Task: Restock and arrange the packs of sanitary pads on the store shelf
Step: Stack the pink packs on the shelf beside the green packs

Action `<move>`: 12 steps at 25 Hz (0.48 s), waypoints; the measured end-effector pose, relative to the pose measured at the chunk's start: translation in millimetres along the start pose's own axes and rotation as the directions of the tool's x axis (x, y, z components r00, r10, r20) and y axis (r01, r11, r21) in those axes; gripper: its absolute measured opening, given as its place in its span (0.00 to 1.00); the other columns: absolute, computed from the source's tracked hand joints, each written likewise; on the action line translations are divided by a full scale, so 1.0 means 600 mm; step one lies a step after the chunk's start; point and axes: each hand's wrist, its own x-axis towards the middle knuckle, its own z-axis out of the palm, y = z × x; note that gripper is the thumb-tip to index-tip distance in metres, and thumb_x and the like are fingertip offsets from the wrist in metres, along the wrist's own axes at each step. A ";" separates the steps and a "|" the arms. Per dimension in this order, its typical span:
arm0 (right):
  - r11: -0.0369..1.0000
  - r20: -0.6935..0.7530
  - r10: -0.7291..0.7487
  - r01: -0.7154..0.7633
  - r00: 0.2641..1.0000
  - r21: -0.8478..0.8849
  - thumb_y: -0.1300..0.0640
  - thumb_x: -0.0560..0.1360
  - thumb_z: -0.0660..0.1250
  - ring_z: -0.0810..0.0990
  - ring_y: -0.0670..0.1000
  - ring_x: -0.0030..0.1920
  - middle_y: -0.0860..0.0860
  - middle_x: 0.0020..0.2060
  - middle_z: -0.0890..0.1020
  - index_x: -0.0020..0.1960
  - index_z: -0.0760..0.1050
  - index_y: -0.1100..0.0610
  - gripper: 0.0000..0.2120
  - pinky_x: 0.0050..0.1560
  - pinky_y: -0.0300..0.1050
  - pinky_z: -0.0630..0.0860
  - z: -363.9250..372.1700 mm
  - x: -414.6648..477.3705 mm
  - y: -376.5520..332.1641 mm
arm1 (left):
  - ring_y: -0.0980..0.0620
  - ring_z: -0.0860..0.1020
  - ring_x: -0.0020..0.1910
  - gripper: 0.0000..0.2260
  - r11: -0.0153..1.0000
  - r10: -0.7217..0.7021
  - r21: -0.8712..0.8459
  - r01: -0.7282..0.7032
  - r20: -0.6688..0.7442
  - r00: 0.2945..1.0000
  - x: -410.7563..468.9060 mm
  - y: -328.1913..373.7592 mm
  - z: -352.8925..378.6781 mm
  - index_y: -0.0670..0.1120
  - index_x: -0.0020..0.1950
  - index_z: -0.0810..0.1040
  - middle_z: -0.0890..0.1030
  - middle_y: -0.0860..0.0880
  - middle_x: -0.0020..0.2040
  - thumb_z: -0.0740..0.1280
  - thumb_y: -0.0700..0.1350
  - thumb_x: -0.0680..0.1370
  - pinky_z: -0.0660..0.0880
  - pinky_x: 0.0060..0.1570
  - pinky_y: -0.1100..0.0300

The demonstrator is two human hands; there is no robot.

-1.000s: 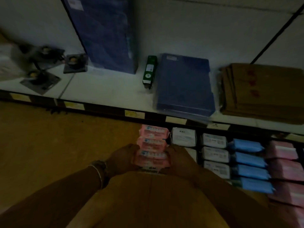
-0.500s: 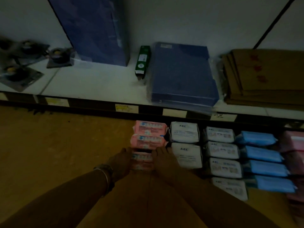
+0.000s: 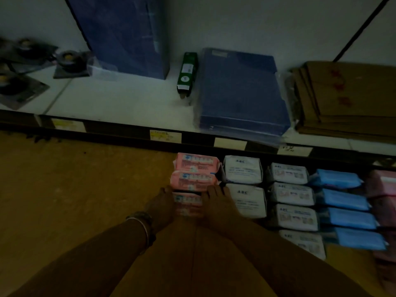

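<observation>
Head view: pink pack (image 3: 186,204) lies crosswise, long axis left-right.
Left hand (image 3: 161,205): straight fingers pressing its left end.
Right hand (image 3: 217,203): straight fingers pressing its right end.

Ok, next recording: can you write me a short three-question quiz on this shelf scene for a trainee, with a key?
1. Multiple choice: the pack between the left hand and the right hand is A) blue, B) pink, C) white.
2. True or false: the white ABC packs sit directly to the right of the pink column.
3. Fill in: on the upper shelf, the green box lies just left of a flat stack coloured ____.

Key: 1 B; 2 true; 3 blue.
</observation>
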 end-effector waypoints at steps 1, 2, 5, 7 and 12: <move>1.000 -0.027 0.001 -0.001 1.000 0.004 0.30 0.54 0.70 0.82 0.53 0.38 0.53 0.36 0.82 0.38 0.82 0.55 0.28 0.45 0.49 0.79 -0.006 0.002 0.006 | 0.43 0.71 0.63 0.35 0.999 -0.015 0.052 0.015 -0.003 1.000 -0.001 0.001 -0.002 0.37 0.73 0.49 0.62 0.40 0.69 0.67 0.46 0.76 0.71 0.58 0.54; 1.000 -0.077 0.000 0.001 0.997 0.017 0.33 0.62 0.64 0.82 0.53 0.38 0.53 0.36 0.82 0.38 0.81 0.56 0.26 0.46 0.48 0.77 -0.010 0.008 0.012 | 0.43 0.70 0.63 0.37 0.994 -0.034 0.105 0.036 -0.015 0.999 -0.004 0.001 -0.003 0.38 0.73 0.51 0.63 0.41 0.68 0.69 0.48 0.73 0.71 0.59 0.52; 0.993 -0.079 0.048 -0.039 0.996 0.113 0.46 0.69 0.57 0.81 0.55 0.37 0.55 0.37 0.81 0.41 0.80 0.59 0.20 0.43 0.49 0.77 -0.036 0.024 0.029 | 0.43 0.68 0.65 0.40 0.979 -0.050 0.195 0.060 -0.054 0.997 -0.009 0.002 -0.005 0.40 0.73 0.51 0.63 0.42 0.68 0.71 0.53 0.71 0.69 0.61 0.51; 0.992 -0.108 0.033 -0.019 0.994 0.128 0.52 0.66 0.60 0.81 0.56 0.35 0.56 0.36 0.81 0.41 0.80 0.60 0.14 0.38 0.49 0.79 -0.039 0.036 0.044 | 0.43 0.67 0.65 0.40 0.978 -0.015 0.209 0.027 -0.056 0.998 -0.010 0.004 -0.005 0.41 0.74 0.50 0.61 0.42 0.69 0.69 0.54 0.72 0.68 0.62 0.51; 0.996 0.086 -0.081 0.076 0.993 0.055 0.54 0.78 0.58 0.68 0.59 0.66 0.60 0.67 0.69 0.72 0.62 0.62 0.24 0.70 0.51 0.56 -0.038 0.045 0.051 | 0.43 0.67 0.66 0.32 0.978 0.056 0.206 -0.047 -0.042 0.998 -0.012 0.002 -0.004 0.42 0.75 0.47 0.59 0.42 0.72 0.61 0.48 0.79 0.69 0.62 0.51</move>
